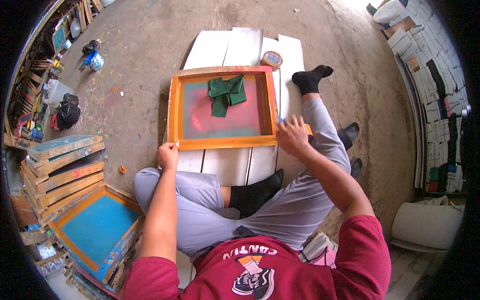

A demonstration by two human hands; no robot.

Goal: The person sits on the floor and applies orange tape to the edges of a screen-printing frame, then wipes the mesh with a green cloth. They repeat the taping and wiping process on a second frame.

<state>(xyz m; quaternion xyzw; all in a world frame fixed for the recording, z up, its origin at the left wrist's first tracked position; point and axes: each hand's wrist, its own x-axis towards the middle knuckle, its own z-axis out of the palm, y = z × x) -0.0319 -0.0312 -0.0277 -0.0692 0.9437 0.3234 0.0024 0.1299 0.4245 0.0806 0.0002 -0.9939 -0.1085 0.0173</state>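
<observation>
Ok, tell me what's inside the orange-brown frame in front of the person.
Inside the frame, a crumpled dark green cloth lies on a screen tinted pink and teal. The patch of screen directly under the cloth is covered and can't be seen.

The head-worn fisheye camera looks steeply down and forward, over the red shirt (300,274); the wooden frame (225,144) is near, and the floor (135,55) spreads wide around.

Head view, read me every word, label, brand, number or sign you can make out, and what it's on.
Shirt: light lettering above a shoe picture; I won't copy its wording.
Tape: any print is too small to read.
Bucket: blue markings, too small to read.
</observation>
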